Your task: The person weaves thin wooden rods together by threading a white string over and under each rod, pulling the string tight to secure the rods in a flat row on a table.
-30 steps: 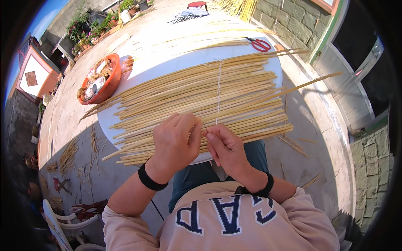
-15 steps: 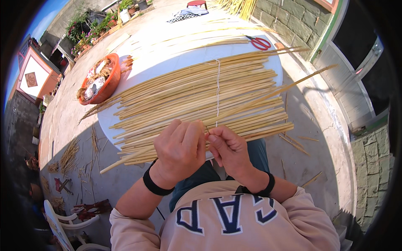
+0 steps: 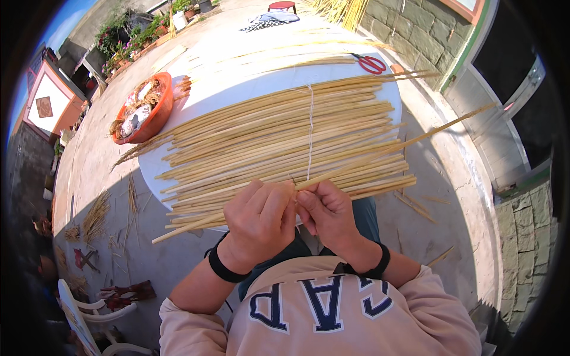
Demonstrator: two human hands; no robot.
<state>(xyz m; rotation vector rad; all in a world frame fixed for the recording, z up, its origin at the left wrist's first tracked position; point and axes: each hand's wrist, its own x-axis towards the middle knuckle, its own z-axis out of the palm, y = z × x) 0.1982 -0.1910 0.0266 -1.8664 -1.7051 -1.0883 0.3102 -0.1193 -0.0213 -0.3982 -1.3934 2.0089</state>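
Long pale straw stalks (image 3: 237,139) lie side by side as a mat on a round white table (image 3: 159,188). White string (image 3: 310,127) runs across them down to my fingers. One longer stalk (image 3: 442,128) slants over the near part of the mat and passes through both my hands. My left hand (image 3: 261,216) is closed around it, knuckles up. Close against it, my right hand (image 3: 328,209) pinches the stalk between thumb and forefinger. A thin dark needle-like tip (image 3: 292,180) pokes up between the hands; the rest of it is hidden by my fingers.
Red-handled scissors (image 3: 369,63) lie at the table's far right. An orange basin (image 3: 155,117) with bundled material stands at the far left. Loose straw (image 3: 96,216) litters the floor beside a white chair (image 3: 89,317). A stone wall (image 3: 415,35) rises at the right.
The long stalk has shifted to the right, its far end now lower. My left hand has moved slightly right and down with it; both hands stay close together.
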